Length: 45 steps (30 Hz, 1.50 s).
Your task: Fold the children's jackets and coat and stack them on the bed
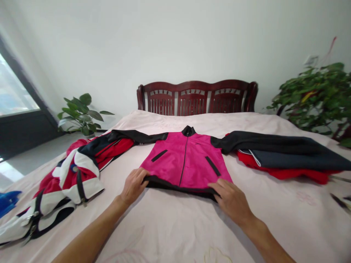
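A pink zip-up jacket (170, 164) with black sleeves, collar and hem lies front up on the bed, collar pointing away from me. My left hand (135, 185) grips the left corner of its black hem. At the right end of the same hem, my right hand (231, 201) pinches the edge between thumb and fingers. The hem is drawn out between both hands and lifted slightly off the sheet. One black sleeve stretches left over other clothes, the other right across a folded pile.
Red, white and navy garments (82, 164) are heaped on the left. Folded navy and red clothes (287, 160) lie at right. A pale pink sheet (170, 226) covers the bed, with a wooden headboard (193, 96) behind. Potted plants (82, 113) flank it; something blue (9, 202) is far left.
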Tool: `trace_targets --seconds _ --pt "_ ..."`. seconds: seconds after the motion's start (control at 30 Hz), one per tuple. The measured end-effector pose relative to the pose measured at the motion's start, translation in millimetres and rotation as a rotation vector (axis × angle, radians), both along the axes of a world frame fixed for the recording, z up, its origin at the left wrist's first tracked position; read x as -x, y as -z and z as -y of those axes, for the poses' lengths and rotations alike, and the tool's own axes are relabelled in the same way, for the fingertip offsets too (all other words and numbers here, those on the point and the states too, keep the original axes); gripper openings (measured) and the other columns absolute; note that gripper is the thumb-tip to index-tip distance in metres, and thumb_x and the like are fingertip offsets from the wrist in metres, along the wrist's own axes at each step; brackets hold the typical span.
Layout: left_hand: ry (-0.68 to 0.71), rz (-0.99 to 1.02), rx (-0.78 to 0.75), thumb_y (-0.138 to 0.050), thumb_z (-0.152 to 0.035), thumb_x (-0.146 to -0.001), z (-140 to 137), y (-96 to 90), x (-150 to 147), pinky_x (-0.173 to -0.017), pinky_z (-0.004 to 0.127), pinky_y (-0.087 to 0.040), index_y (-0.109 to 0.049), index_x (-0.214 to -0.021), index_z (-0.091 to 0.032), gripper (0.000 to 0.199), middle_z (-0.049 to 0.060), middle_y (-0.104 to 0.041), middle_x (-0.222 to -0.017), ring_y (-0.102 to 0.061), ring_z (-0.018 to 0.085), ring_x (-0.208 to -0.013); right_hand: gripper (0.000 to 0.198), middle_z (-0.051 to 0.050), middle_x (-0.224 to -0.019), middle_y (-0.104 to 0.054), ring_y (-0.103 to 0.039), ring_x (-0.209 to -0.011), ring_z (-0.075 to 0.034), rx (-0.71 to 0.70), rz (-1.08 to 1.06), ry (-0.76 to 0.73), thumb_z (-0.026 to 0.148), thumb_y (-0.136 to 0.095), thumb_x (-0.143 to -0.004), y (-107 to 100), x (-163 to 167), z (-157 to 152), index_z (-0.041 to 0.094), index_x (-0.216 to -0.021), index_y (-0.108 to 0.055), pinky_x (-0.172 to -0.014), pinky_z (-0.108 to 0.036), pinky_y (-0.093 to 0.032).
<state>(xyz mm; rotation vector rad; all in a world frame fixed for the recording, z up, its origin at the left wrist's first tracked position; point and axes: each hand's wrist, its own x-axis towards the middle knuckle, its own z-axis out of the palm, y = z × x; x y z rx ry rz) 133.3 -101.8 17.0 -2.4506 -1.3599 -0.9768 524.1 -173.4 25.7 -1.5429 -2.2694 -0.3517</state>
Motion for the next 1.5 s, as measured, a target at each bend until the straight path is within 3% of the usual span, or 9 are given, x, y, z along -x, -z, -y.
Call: trace_targets --seconds 0.13,0.37,0.53,0.77,0.93,1.03,1.2,1.3,1.5 --pt "-0.097 0.104 -0.129 -0.049 -0.004 -0.077 -19 -11.9 -6 -0.081 0.035 -0.047 -0.059 -0.082 -0.024 0.023 0.004 -0.06 -0.086 -0.056 0.022 -0.086 0.037 -0.009 -0.093 -0.063 -0.054 -0.092 -0.023 -0.24 -0.025 0.118 0.014 -0.047 -0.091 4 -6 -11 0.023 -0.119 -0.072 -0.085 -0.037 -0.042" --pt "0.058 -0.172 0.124 -0.045 0.003 -0.067 -19 2.7 1 -0.082 0.037 -0.047 -0.063 -0.088 -0.023 0.037 0.005 -0.065 -0.09 -0.057 0.023 -0.09 0.042 -0.008 -0.095 -0.064 -0.052 -0.09 -0.022 -0.067 0.075 0.111 0.007 -0.046 -0.09 22 -6 -15 0.025 -0.119 -0.072 -0.084 -0.036 -0.041" --pt "0.113 -0.202 0.003 -0.052 -0.003 -0.078 4 9.3 8 -0.099 0.041 -0.044 -0.064 -0.113 -0.024 0.042 0.008 -0.065 -0.116 -0.056 0.025 -0.113 0.045 -0.009 -0.105 -0.064 -0.053 -0.099 -0.025 -0.001 0.069 0.089 0.01 -0.056 -0.084 11 -2 -11 0.022 -0.127 -0.066 -0.089 -0.037 -0.041" --pt "0.359 -0.382 -0.034 -0.049 -0.02 -0.098 32 21.9 -21 -0.075 0.031 -0.046 -0.063 -0.108 -0.025 0.018 0.003 -0.067 -0.098 -0.06 0.016 -0.082 0.04 -0.008 -0.107 -0.065 -0.057 -0.1 -0.026 0.092 0.205 -0.061 0.026 -0.067 -0.084 -12 44 -19 0.023 -0.124 -0.064 -0.086 -0.038 -0.041" --pt "0.08 -0.134 -0.046 -0.061 -0.025 -0.09 15 14.7 -42 -0.092 0.039 -0.045 -0.055 -0.127 -0.025 0.037 0.009 -0.063 -0.117 -0.059 0.025 -0.108 0.025 -0.006 -0.102 -0.071 -0.065 -0.092 -0.022 0.313 0.195 -0.085 0.024 -0.061 -0.088 -24 55 -39 0.022 -0.111 -0.069 -0.075 -0.031 -0.042" --pt "-0.001 -0.181 0.018 -0.064 -0.024 -0.085 -9 0.3 -47 -0.083 0.038 -0.046 -0.062 -0.112 -0.025 0.027 0.007 -0.066 -0.102 -0.061 0.025 -0.096 0.032 -0.002 -0.101 -0.073 -0.066 -0.092 -0.02 0.393 0.135 -0.17 0.023 -0.059 -0.088 -40 48 -53 0.028 -0.117 -0.069 -0.073 -0.028 -0.042" --pt "-0.109 -0.154 -0.038 -0.052 -0.017 -0.09 -45 -27.8 -52 -0.077 0.034 -0.043 -0.063 -0.102 -0.023 0.018 0.006 -0.067 -0.093 -0.062 0.022 -0.087 0.041 -0.007 -0.1 -0.068 -0.062 -0.086 -0.019 0.034 0.133 0.059 0.017 -0.045 -0.095 -64 42 -73 0.029 -0.128 -0.065 -0.07 -0.029 -0.039" --pt "-0.127 -0.245 -0.075 -0.046 -0.013 -0.092 -53 -30.3 -55 -0.078 0.036 -0.041 -0.064 -0.105 -0.022 0.024 0.007 -0.066 -0.096 -0.061 0.023 -0.09 0.048 -0.01 -0.103 -0.065 -0.059 -0.088 -0.021 -0.154 0.247 0.16 0.013 -0.037 -0.098 -48 44 -75 0.027 -0.14 -0.056 -0.071 -0.032 -0.038" --pt "0.039 -0.42 0.005 -0.048 -0.012 -0.093 -31 -1.7 -40 -0.073 0.036 -0.04 -0.066 -0.107 -0.024 0.026 0.004 -0.066 -0.09 -0.059 0.021 -0.082 0.053 -0.011 -0.108 -0.064 -0.06 -0.091 -0.021 0.068 0.361 0.073 -0.001 -0.04 -0.088 7 40 -65 0.021 -0.132 -0.061 -0.074 -0.034 -0.041"
